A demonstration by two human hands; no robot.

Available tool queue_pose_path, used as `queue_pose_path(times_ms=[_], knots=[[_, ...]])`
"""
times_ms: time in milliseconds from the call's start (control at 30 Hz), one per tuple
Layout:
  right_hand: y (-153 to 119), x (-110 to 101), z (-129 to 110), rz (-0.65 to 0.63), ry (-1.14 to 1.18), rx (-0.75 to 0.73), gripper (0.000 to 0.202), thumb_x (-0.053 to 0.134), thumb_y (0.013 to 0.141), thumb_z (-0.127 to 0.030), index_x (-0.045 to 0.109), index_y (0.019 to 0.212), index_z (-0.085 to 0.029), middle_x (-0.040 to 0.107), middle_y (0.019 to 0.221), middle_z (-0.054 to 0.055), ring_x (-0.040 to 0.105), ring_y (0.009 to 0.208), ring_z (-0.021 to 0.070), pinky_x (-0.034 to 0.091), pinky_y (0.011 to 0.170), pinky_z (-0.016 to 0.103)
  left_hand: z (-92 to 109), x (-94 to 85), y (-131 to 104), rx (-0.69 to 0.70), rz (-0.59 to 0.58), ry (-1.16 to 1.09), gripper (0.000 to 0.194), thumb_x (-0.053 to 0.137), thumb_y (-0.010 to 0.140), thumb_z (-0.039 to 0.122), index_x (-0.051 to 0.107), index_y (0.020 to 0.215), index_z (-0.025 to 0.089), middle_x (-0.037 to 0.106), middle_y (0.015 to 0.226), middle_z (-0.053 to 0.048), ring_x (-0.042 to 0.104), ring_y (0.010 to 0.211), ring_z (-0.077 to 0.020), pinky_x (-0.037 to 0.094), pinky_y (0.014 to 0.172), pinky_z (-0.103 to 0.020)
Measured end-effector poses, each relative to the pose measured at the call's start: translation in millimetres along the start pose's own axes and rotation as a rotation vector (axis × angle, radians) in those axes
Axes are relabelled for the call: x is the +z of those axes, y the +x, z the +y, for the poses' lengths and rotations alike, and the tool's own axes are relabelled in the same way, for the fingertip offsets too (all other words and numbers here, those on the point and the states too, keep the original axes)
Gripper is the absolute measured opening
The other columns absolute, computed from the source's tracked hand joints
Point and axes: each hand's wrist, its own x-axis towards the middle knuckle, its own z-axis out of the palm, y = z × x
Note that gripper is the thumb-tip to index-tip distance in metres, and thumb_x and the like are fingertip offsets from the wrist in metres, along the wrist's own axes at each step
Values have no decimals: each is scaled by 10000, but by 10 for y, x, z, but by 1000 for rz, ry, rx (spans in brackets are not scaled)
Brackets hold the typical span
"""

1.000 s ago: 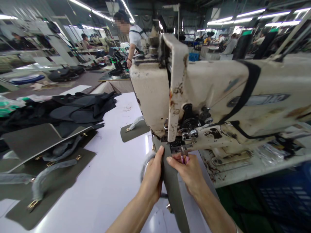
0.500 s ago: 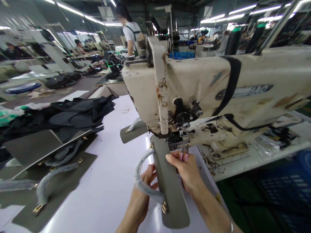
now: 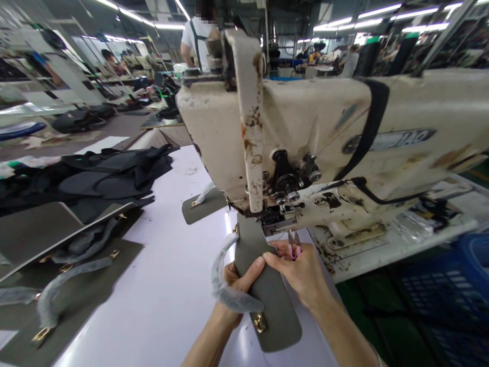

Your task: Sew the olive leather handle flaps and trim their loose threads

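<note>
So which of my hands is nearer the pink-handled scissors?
Right. Your right hand holds the pink-handled scissors; your left hand grips the grey panel, to their left.

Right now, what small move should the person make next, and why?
Probably ease the gray panel closer under the sewing machine: its far end shows just below the machine's head, the left hand and right hand both grip it, and the pink-handled scissors sit tucked, blades upward.

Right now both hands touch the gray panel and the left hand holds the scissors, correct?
No: the head view shows the scissors in the right hand, not the left hand. Both hands do touch the gray panel.
</note>
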Motion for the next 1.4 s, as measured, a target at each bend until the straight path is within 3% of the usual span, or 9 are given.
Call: queue_pose_path(times_ms=[133, 267, 433, 500, 667, 900, 1133, 1400], knots=[[-47, -75, -48, -31, -105, -59, 195, 706, 835, -349, 778, 935, -198, 774, 865, 50, 722, 844, 243, 545, 744, 298, 40, 69, -51, 4, 17, 4, 508, 861, 649, 421, 714, 983, 68, 752, 785, -159, 708, 591, -251, 593, 568, -324], [-51, -124, -137, 4, -343, -166, 237, 657, 874, -381, 757, 801, -179, 717, 728, 26, 646, 675, 188, 469, 609, 258, 74, 114, -90, 12, 52, 0, 568, 863, 648, 418, 701, 1086, 94, 758, 826, -164, 733, 678, -301, 597, 585, -351], [-10, -186, -238, -51, -554, -313, 405, 561, 940, -380, 631, 597, -176, 489, 527, -25, 433, 515, 119, 315, 518, 258, 140, 107, -127, -61, 49, -27, 545, 855, 648, 447, 725, 1051, 105, 756, 832, -170, 731, 685, -309, 589, 570, -358], [18, -208, -254, -99, -532, -309, 394, 573, 932, -364, 629, 592, -174, 466, 518, -29, 412, 510, 115, 298, 516, 260, 193, 120, -119, -108, 57, -30, 514, 827, 669, 492, 740, 1006, 114, 749, 764, -150, 709, 602, -278, 571, 523, -340], [80, -208, -252, -150, -305, -155, 269, 664, 856, -354, 736, 689, -156, 661, 623, 24, 585, 593, 166, 429, 570, 266, 287, 207, -38, -135, 65, -113, 478, 749, 736, 554, 748, 930, 117, 743, 726, -104, 705, 591, -255, 569, 544, -318], [127, -154, -287, -129, -221, -99, 254, 707, 823, -363, 759, 697, -149, 708, 637, 46, 642, 605, 178, 481, 587, 268, 274, 208, 70, -115, 60, -201, 511, 776, 715, 526, 744, 957, 77, 749, 768, -148, 686, 532, -240, 552, 484, -309], [250, -89, -285, -48, -226, -121, 247, 726, 788, -377, 774, 697, -153, 696, 606, 48, 630, 579, 179, 476, 548, 264, 381, 224, 171, 8, 81, -234, 566, 795, 718, 459, 700, 1165, 127, 767, 946, -119, 742, 791, -316, 595, 572, -327], [357, -10, -290, 42, -255, -123, 246, 723, 781, -376, 776, 713, -146, 695, 622, 47, 614, 585, 171, 457, 554, 255, 470, 253, 274, 61, 105, -255, 563, 802, 706, 428, 683, 1171, 133, 758, 1017, -142, 740, 799, -309, 615, 606, -343]])
